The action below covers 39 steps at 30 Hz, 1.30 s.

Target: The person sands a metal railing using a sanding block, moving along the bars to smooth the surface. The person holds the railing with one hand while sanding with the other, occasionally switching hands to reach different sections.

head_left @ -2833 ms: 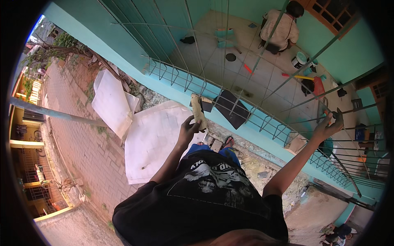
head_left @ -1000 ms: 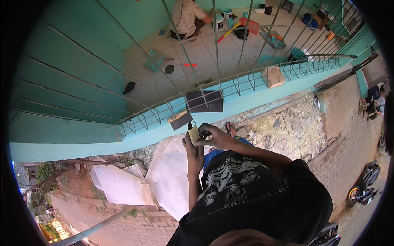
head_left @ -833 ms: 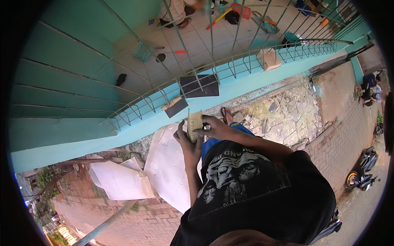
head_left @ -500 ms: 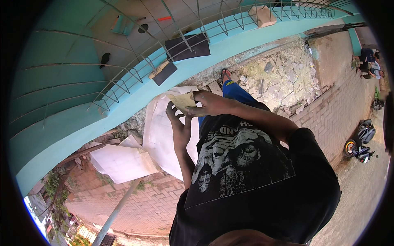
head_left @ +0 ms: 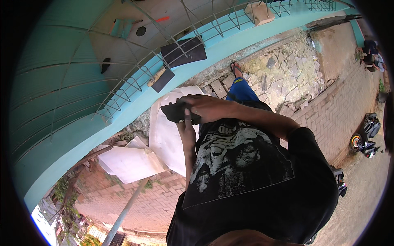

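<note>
Both hands are together in front of my chest on a piece of sandpaper (head_left: 174,111), its dark face now showing and its edges uneven. My right hand (head_left: 207,107) grips it from the right, fingers bent over its top edge. From below, my left hand (head_left: 188,128) pinches it, the thumb lying on the dark face and the other fingers hidden behind. On the turquoise ledge beyond lie a large dark sheet (head_left: 186,52) and a smaller dark piece (head_left: 163,80), with a tan stick-like object (head_left: 156,76) beside it.
Wire grille (head_left: 131,88) runs along the turquoise ledge (head_left: 139,98), where a tan block (head_left: 259,13) sits. White panels (head_left: 168,135) lie below my hands, near a slanting pole (head_left: 127,209). Broken tiles (head_left: 283,74) cover ground by my foot. Motorcycles (head_left: 365,137) and people (head_left: 373,55) are at the right.
The sandpaper has turned from its tan face to its dark face. My left fingers, spread before, are now behind it, and my right hand has come over its top.
</note>
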Tool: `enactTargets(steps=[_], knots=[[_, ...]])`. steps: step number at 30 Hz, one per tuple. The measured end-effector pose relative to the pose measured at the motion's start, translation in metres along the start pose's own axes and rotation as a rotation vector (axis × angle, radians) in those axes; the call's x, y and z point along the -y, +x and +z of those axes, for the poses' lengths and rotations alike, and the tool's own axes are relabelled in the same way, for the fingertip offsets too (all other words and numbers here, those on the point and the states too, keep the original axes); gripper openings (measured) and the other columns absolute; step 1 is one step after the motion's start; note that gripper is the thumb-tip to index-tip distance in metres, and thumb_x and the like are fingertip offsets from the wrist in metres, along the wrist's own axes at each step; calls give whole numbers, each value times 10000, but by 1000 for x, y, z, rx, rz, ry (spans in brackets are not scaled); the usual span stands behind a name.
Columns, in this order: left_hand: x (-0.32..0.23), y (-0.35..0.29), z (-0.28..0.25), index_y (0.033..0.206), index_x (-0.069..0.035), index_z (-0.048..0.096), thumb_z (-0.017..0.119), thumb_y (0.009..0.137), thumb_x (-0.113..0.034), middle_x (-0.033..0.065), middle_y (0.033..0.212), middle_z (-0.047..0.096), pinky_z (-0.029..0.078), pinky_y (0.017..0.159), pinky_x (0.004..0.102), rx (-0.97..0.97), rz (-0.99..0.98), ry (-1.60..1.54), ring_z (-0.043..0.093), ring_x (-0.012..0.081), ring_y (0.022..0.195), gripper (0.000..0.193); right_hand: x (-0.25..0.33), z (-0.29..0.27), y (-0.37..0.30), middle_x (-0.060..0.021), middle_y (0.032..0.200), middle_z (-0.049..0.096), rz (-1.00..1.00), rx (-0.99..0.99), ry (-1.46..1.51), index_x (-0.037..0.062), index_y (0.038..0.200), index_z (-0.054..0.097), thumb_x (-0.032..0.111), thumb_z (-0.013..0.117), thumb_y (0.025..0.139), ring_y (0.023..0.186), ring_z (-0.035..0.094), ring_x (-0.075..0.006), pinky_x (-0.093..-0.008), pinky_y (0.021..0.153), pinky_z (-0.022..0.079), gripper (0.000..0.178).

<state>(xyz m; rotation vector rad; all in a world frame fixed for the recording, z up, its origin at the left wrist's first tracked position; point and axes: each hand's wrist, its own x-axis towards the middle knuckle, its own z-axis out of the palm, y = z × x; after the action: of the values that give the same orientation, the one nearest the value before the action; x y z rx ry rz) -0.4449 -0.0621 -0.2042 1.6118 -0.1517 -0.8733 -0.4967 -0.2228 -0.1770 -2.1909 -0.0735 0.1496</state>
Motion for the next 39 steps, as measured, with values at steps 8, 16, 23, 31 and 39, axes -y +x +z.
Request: enactTargets(steps=[8, 16, 23, 31, 39], knots=[[-24, 43, 59, 1220, 63, 530, 309, 1041, -388, 175, 1150, 607, 519, 836, 401, -323, 95, -305, 625, 272, 992, 533, -65, -34, -15, -181, 1464, 368, -252, 38, 172, 29, 1294, 551, 294, 748, 797, 1332, 403, -347, -430, 1082, 403, 597], [-45, 71, 153, 1263, 75, 501, 328, 1049, -371, 189, 1217, 583, 477, 935, 395, -437, 91, -128, 598, 260, 1074, 524, -126, -123, -65, -142, 1386, 498, -255, -37, 251, 33, 1179, 620, 393, 659, 875, 1143, 581, -331, -407, 977, 471, 473], [-93, 98, 209, 1296, 44, 492, 449, 1034, -318, 156, 1222, 566, 444, 969, 363, -534, 331, -99, 559, 221, 1124, 449, -169, -261, -125, -132, 1120, 676, 6, -382, 565, 14, 1122, 646, 215, 648, 897, 1058, 640, -277, -368, 930, 476, 302], [-230, 101, 137, 1069, 73, 615, 540, 1004, -282, 70, 872, 669, 477, 695, 289, -1125, 951, 330, 592, 119, 799, 369, -231, -377, -186, -137, 1160, 631, -59, -1186, -2, -29, 1125, 606, 238, 493, 1007, 1124, 575, -249, -388, 973, 438, 313], [-369, 74, 52, 826, 29, 589, 563, 917, -170, 245, 696, 624, 461, 562, 479, -1696, 913, 1027, 619, 437, 673, 221, -170, -453, -147, -161, 1410, 462, -222, -1193, -573, 54, 1323, 503, 205, 606, 933, 1305, 456, -330, -479, 1055, 397, 430]])
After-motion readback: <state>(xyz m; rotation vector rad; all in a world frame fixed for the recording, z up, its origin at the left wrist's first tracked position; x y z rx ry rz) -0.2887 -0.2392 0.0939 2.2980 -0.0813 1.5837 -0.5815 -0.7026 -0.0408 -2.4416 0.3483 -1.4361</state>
